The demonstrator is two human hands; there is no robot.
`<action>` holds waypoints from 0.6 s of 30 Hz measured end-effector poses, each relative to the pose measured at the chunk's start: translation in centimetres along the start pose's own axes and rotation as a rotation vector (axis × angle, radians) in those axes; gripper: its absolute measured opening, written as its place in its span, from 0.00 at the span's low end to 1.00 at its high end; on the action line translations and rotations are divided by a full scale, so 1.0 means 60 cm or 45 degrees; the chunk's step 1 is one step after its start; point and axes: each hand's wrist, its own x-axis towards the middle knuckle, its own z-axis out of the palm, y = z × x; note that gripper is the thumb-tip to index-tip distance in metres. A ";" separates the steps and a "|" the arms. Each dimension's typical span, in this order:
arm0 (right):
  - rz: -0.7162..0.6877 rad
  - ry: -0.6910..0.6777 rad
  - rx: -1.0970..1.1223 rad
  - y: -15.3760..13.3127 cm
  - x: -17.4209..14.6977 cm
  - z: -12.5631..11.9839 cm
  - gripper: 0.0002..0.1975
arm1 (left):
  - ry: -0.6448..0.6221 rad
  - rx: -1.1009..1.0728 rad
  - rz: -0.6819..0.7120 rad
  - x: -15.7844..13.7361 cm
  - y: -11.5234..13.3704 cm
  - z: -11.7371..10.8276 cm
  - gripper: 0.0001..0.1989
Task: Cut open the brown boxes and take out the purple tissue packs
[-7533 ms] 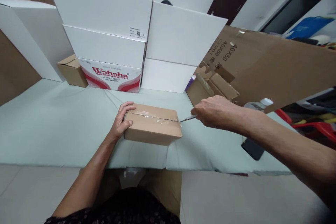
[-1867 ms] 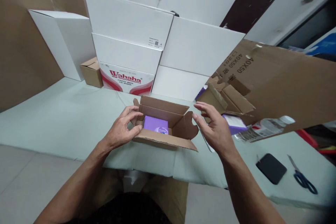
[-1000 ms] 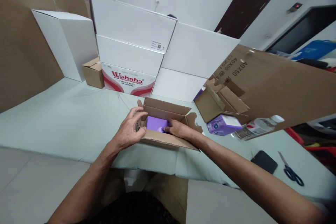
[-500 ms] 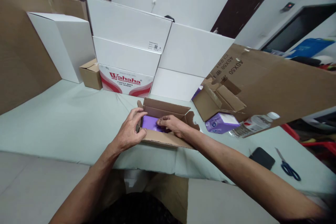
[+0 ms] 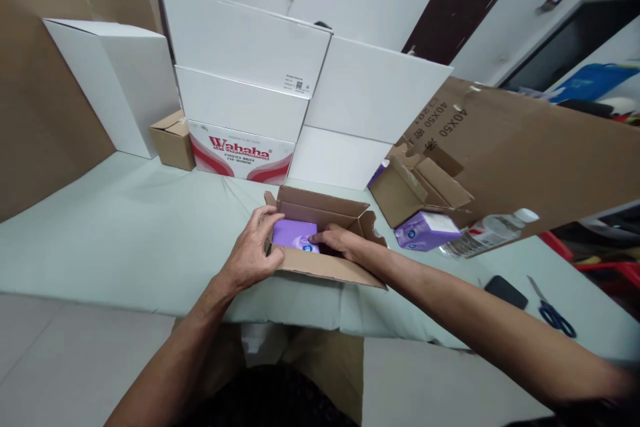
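An open brown cardboard box (image 5: 325,264) lies on the table in front of me with its flaps raised. In its left part rests a purple tissue pack (image 5: 293,232) with a small blue logo. My left hand (image 5: 257,243) holds the box's left end, its thumb at the near flap and its fingers at the far side. My right hand (image 5: 340,240) reaches into the box from the right. Its stretched index finger touches the right edge of the pack. The box hides part of its other fingers.
On the right are another open carton (image 5: 415,190), a second purple pack (image 5: 427,231), a clear bottle (image 5: 493,233), a black flat object (image 5: 506,291) and scissors (image 5: 553,313). White boxes (image 5: 240,107) form a wall behind; a small brown box (image 5: 173,140) stands left.
My right hand has slid right across the purple pack to its edge, uncovering the blue logo. My left hand keeps its hold on the box. The view has shifted slightly.
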 end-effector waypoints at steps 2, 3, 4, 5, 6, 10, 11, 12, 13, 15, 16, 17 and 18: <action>0.019 -0.021 0.033 -0.002 0.004 0.002 0.16 | 0.000 -0.002 0.006 0.000 -0.001 0.001 0.29; 0.027 -0.031 0.049 -0.002 0.005 0.001 0.17 | -0.005 -0.002 0.004 0.000 -0.001 0.001 0.29; 0.030 -0.042 0.066 -0.002 0.005 0.000 0.17 | -0.012 -0.001 -0.002 0.000 -0.001 0.001 0.29; 0.030 -0.052 0.086 -0.001 0.005 -0.001 0.17 | -0.019 0.003 -0.010 0.000 0.000 0.000 0.30; 0.024 -0.059 0.110 -0.001 0.004 -0.002 0.16 | -0.025 0.006 -0.015 0.000 0.001 -0.001 0.30; 0.010 -0.113 0.196 -0.001 -0.002 -0.003 0.14 | -0.025 0.012 -0.001 -0.002 0.004 -0.001 0.30; 0.017 -0.141 0.211 -0.001 -0.003 -0.003 0.14 | -0.023 0.014 0.007 -0.002 0.004 -0.001 0.30; 0.028 -0.170 0.221 -0.002 -0.004 -0.001 0.15 | -0.020 0.016 0.013 -0.003 0.004 0.000 0.30; 0.039 -0.194 0.229 -0.003 -0.004 0.001 0.16 | -0.018 0.018 0.018 -0.004 0.004 0.000 0.31; 0.052 -0.210 0.234 -0.004 -0.003 0.005 0.18 | -0.013 0.023 0.028 -0.005 0.003 0.001 0.31; 0.052 -0.202 0.233 -0.005 -0.001 0.006 0.18 | -0.013 0.025 0.032 -0.005 0.002 0.001 0.31; 0.045 -0.187 0.232 -0.005 0.000 0.008 0.18 | -0.013 0.025 0.036 -0.005 0.001 0.001 0.31; 0.033 -0.167 0.230 -0.005 0.002 0.009 0.18 | -0.014 0.025 0.039 -0.005 0.000 0.001 0.32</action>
